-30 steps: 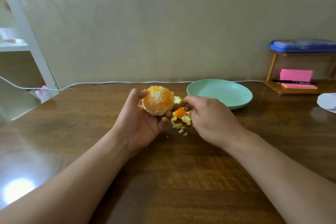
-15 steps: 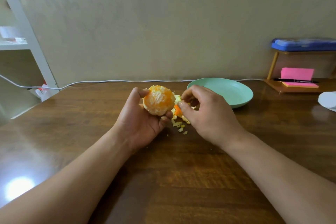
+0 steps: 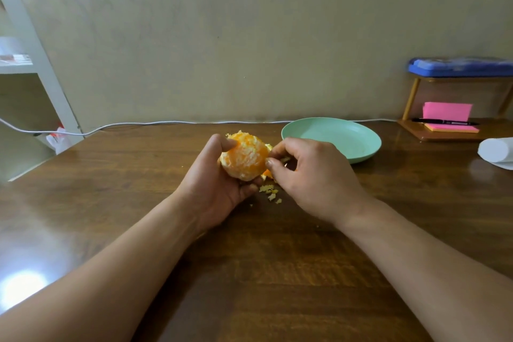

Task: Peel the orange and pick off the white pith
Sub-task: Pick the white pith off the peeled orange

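Note:
My left hand point(image 3: 219, 189) grips a peeled orange point(image 3: 245, 157) just above the table, thumb on its top left, fingers under it. White pith still streaks its surface. My right hand point(image 3: 311, 180) is at the orange's right side, fingers curled, thumb and forefinger tips touching the fruit. Whether they pinch a bit of pith I cannot tell. Small scraps of peel and pith point(image 3: 270, 193) lie on the wooden table point(image 3: 263, 272) under and behind the hands.
An empty green plate point(image 3: 333, 139) stands right behind my right hand. At the far right are a wooden stand with pink sticky notes point(image 3: 447, 115) and a pen, a blue case on top, and a white roll point(image 3: 497, 150). A white cable point(image 3: 166, 123) runs along the wall.
My right hand rose from the scrap pile on the table and came back to the orange's right side. The left hand kept the orange, lifting and turning it slightly.

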`<state>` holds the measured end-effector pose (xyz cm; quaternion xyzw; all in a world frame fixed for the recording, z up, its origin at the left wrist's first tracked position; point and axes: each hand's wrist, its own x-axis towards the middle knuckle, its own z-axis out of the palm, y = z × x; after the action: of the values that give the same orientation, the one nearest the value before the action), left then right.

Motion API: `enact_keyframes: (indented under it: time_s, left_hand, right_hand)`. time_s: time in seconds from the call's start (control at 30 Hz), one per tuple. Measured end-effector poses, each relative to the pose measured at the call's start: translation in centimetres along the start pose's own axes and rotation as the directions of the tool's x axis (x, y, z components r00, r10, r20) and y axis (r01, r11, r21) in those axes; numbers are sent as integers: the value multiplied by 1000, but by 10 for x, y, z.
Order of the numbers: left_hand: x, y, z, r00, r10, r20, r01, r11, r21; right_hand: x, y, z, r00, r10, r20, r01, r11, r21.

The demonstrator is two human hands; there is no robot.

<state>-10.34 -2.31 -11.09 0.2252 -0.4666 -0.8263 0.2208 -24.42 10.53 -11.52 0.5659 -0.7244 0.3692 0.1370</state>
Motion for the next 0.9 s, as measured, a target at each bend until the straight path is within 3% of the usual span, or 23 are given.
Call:
enact_keyframes:
  time_s: [0.33,0.53,0.73,0.9]
  left_hand:
    - [-3,-4,6,998,57,6,-57,995,78]
    - [-5,-4,11,997,67,49,-68,998,19]
    - [-6,-1,7,994,14,110,0,992,-122]
    - [-8,0,5,991,-5,131,29,983,-181]
  right_hand:
    - [0,-3,2,997,80,-15,-79,994,79]
    - [0,-2,4,989,127,-74,-115,982,148]
    - [1,-1,5,975,220,-29,-186,881,434]
    - [2,-1,6,960,279,31,-246,784,570]
